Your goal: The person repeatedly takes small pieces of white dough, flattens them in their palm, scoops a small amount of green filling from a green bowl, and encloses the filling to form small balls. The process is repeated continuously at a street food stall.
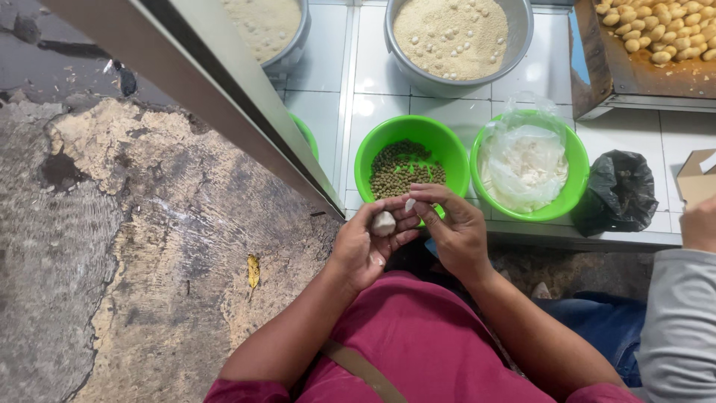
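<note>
White dough lump (383,223) in left hand (365,250), right hand (451,227) pinching

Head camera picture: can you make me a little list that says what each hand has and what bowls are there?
left hand: cups a small white dough ball
right hand: pinches at the top of the dough ball
nearest bowl: green bowl of peas, just beyond the hands
next bowl: green bowl with a plastic bag of white stuff
back: metal pot of crumbs
top right: tray of coated balls
right edge: another person's grey sleeve
</note>
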